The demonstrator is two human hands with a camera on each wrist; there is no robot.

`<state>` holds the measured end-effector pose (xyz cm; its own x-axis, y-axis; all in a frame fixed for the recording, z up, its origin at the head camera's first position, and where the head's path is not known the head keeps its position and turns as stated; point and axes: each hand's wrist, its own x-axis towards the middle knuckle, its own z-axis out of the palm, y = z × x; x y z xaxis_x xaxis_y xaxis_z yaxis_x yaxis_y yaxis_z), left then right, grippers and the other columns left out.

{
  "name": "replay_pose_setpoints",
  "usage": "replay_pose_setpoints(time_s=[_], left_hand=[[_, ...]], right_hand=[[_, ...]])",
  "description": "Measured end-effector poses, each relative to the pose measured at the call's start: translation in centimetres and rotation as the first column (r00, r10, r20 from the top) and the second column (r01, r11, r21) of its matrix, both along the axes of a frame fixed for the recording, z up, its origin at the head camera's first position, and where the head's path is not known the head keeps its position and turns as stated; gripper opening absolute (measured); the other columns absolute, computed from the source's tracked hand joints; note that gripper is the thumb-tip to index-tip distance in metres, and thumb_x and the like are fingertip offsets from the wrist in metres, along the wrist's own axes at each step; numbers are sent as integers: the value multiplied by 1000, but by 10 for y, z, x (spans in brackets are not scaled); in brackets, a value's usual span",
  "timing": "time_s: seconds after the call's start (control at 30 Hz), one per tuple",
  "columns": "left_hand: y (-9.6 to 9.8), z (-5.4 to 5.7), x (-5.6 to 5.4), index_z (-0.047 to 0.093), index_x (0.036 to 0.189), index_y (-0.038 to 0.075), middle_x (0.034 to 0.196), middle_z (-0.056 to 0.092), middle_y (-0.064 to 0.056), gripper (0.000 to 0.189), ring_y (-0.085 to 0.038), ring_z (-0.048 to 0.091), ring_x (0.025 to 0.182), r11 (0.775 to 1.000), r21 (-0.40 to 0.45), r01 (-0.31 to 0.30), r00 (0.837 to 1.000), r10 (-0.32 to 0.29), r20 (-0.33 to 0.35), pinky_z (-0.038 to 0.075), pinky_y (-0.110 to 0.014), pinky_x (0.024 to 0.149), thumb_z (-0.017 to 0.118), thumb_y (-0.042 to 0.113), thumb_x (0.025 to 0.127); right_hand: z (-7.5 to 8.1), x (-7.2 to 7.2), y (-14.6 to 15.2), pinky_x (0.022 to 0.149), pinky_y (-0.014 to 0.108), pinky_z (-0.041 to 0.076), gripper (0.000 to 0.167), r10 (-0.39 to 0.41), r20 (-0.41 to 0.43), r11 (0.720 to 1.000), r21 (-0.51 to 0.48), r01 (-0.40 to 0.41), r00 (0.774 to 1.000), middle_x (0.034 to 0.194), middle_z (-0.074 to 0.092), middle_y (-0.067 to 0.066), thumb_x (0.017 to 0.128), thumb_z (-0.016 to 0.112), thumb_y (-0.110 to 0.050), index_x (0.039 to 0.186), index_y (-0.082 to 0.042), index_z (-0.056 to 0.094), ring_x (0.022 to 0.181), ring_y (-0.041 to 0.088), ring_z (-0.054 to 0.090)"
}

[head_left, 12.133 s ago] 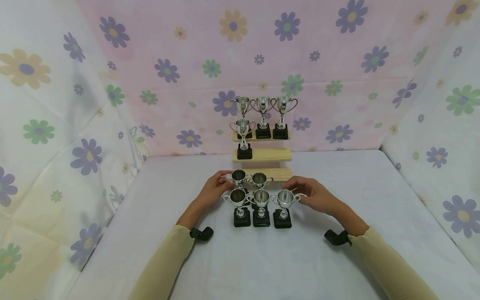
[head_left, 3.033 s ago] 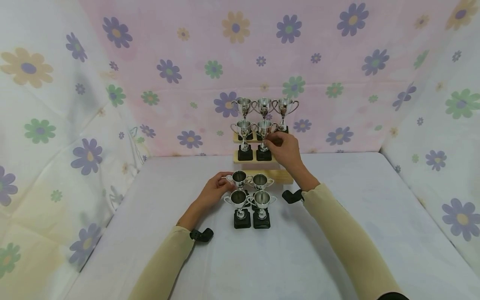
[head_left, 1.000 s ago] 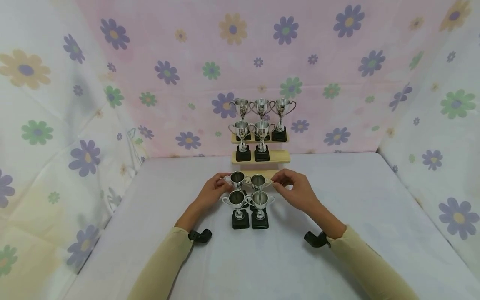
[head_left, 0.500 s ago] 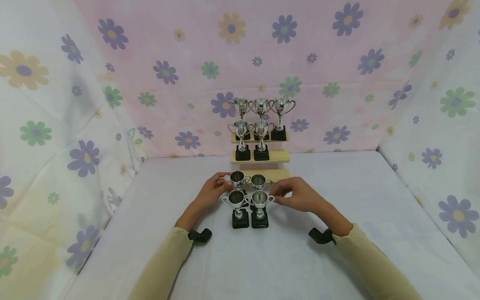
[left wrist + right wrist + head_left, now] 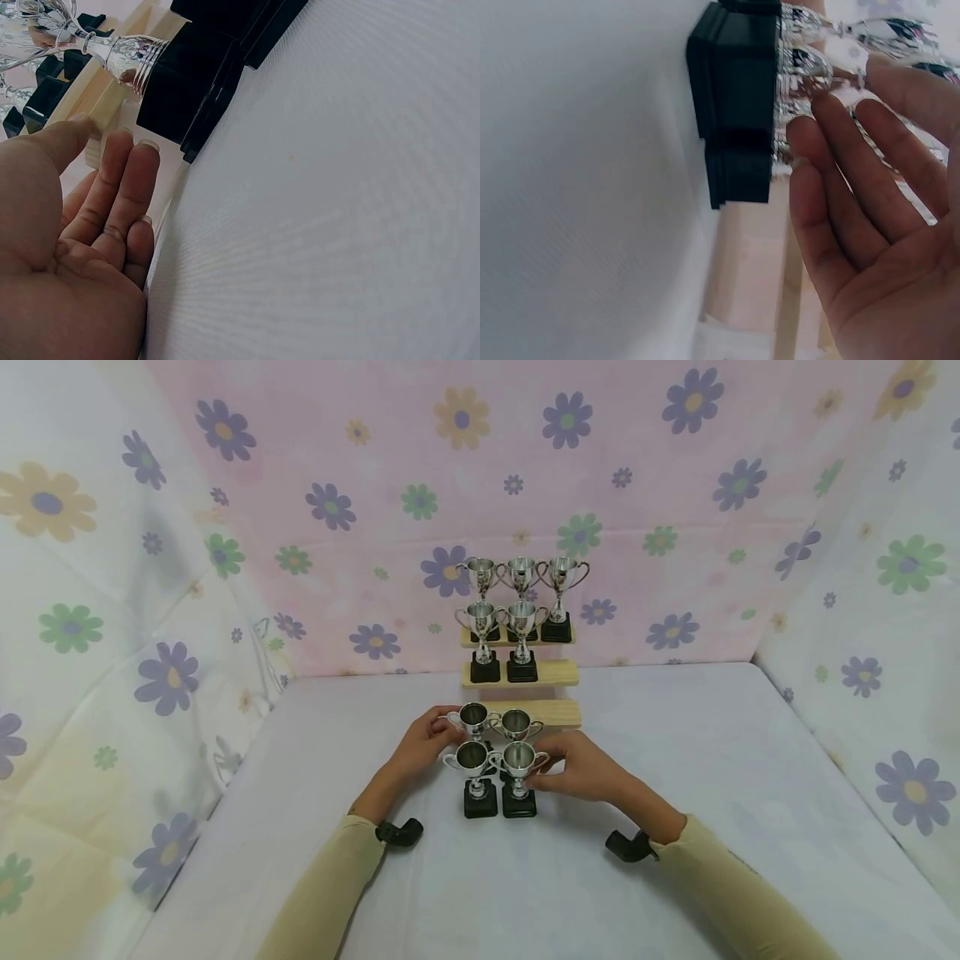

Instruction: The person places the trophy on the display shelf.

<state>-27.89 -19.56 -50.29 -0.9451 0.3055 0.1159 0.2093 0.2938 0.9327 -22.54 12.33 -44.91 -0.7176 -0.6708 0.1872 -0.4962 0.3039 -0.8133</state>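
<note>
Several small silver trophy cups with black square bases stand upright in two rows on the table. My left hand (image 5: 426,745) is beside the back-left trophy (image 5: 473,718), its fingers extended near the cup; the left wrist view shows nothing between fingers and thumb. My right hand (image 5: 581,768) is at the front-right trophy (image 5: 519,760), thumb and fingers on either side of its stem. In the right wrist view that trophy's base (image 5: 742,75) sits on the table. Another trophy (image 5: 472,760) stands at front left, and one (image 5: 515,724) at back right.
Behind stands a wooden stepped rack. Its top step (image 5: 517,642) bears three trophies, and its middle step (image 5: 558,672) two at left and centre. The bottom step (image 5: 558,713) is partly hidden by table trophies. Flowered cloth (image 5: 375,593) encloses the back and sides.
Over the longer span, the former front-right trophy moved to the middle step's centre. Lately my right hand came back, then slid from the handles down to the front-right trophy's stem. Left hand stays.
</note>
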Motion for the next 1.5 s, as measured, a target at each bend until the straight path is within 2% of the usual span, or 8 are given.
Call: replay_pose_setpoints(time_s=[0.3,0.53,0.9,1.27,1.5], left_hand=[[-1,0,0,53,151,6,105,78,-11,45,-22,75,102,1000,-10,2,1000,-2,2,47,-41,106,61,8,107],[-2,-2,1,53,151,5,108,79,-14,45,-27,75,105,1000,-13,11,1000,-11,-4,45,-44,109,61,11,108],[-2,-2,3,51,152,6,108,78,-13,43,-19,75,100,1000,-30,9,1000,-8,12,47,-42,107,58,10,109],[-1,-2,1,52,151,6,105,79,-12,43,-22,76,99,1000,-19,8,1000,-7,14,46,-48,110,59,9,109],[-2,-1,0,53,151,9,104,79,-10,43,-24,77,99,1000,-15,15,1000,-15,15,43,-49,113,59,9,109]], right_hand=[[-1,7,-8,88,47,60,14,-86,-17,996,18,86,996,96,79,-7,89,87,-17,101,-15,80,93,13,76],[-6,8,-10,86,36,59,14,-87,-41,996,8,88,995,96,78,-8,89,87,-15,100,-15,79,91,10,74],[-9,8,-10,85,35,59,17,-89,-73,996,11,90,993,98,77,-10,88,87,-13,102,-17,79,91,8,73],[4,11,-7,86,33,59,19,-73,-95,997,32,76,993,102,76,-10,89,87,-14,105,-17,78,93,8,73],[15,13,-2,88,38,59,18,-70,-107,997,8,71,992,101,76,-9,91,86,-15,107,-18,77,94,11,73]])
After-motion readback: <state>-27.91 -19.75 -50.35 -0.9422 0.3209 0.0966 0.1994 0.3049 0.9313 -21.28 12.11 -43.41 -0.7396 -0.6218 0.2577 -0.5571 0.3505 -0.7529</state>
